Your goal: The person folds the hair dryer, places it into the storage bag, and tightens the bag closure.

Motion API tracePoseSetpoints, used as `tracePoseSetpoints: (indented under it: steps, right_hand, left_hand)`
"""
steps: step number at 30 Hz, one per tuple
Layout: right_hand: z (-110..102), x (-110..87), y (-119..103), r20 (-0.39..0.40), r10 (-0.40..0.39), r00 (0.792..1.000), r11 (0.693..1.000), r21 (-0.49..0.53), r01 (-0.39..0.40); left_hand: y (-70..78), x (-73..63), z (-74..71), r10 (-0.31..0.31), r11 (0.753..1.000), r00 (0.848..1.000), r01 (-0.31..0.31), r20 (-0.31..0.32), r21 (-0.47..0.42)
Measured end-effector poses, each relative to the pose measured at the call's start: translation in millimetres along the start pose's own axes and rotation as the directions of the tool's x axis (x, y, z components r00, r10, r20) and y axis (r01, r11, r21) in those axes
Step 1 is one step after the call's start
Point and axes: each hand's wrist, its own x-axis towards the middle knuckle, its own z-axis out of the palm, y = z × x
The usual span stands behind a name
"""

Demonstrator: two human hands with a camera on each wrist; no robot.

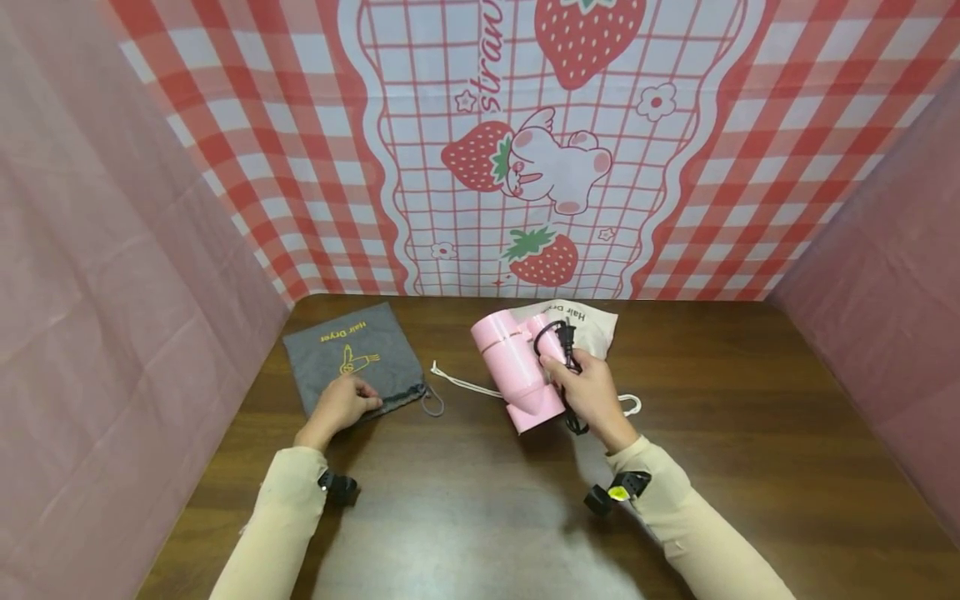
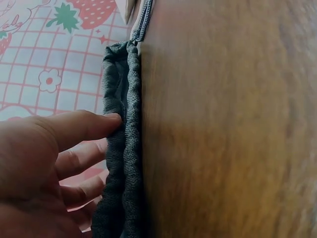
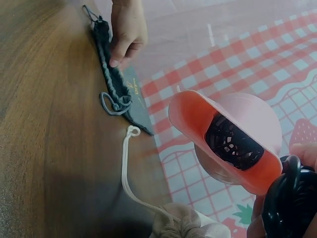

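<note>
My left hand (image 1: 347,405) is at the mouth of a flat dark grey drawstring bag (image 1: 367,337) on the left of the table, marked "Hair Dryer" in yellow. In the left wrist view the thumb (image 2: 99,124) lies over the upper rim, with the fingers on its outer side; the mouth gapes slightly. My right hand (image 1: 588,387) holds a pink hair dryer (image 1: 510,362) above the table, handle folded, together with its bundled black cord (image 3: 290,203). In the right wrist view the dryer's flared nozzle (image 3: 193,119) shows a black grille inside.
A white drawstring bag (image 1: 596,325) lies under and behind the dryer, its white cord (image 1: 465,383) trailing left. The wooden table (image 1: 450,517) ends at a strawberry-patterned cloth (image 1: 420,167) behind, with pink cloth (image 1: 135,250) at both sides.
</note>
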Motion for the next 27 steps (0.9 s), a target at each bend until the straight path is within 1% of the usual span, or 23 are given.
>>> tracePoseSetpoints:
  steps: [7,11,15,20,24,27]
  right_hand:
    - [-0.1,-0.1,2.8,0.009,0.015,1.000,1.000,0.001,-0.015]
    - [0.0,-0.2,3.6,0.027,0.024,0.999,1.000,0.008,-0.025]
    - [0.5,-1.2,4.8,0.032,0.022,0.999,1.000,0.016,-0.022]
    - [1.0,-2.2,4.4,0.047,0.014,0.999,1.000,0.015,-0.015]
    - [1.8,-3.6,3.9,0.056,0.023,0.998,1.000,0.009,-0.024]
    - [2.6,-4.2,3.7,0.057,0.030,0.998,1.000,-0.010,-0.030]
  left_hand:
    - [-2.0,-1.3,0.7,-0.007,1.000,1.000,0.007,-0.029,-0.010]
    - [-2.3,-1.1,-0.1,-0.020,0.999,0.998,0.018,-0.054,-0.038]
    - [-1.0,1.8,0.6,-0.028,0.997,0.996,0.021,-0.083,-0.079]
    - [6.2,5.0,1.7,-0.017,0.993,0.991,0.002,-0.132,-0.118]
    - [15.0,6.9,3.6,-0.022,0.988,0.984,-0.005,-0.174,-0.151]
    - [23.0,8.9,5.8,-0.032,0.981,0.980,-0.007,-0.196,-0.194]
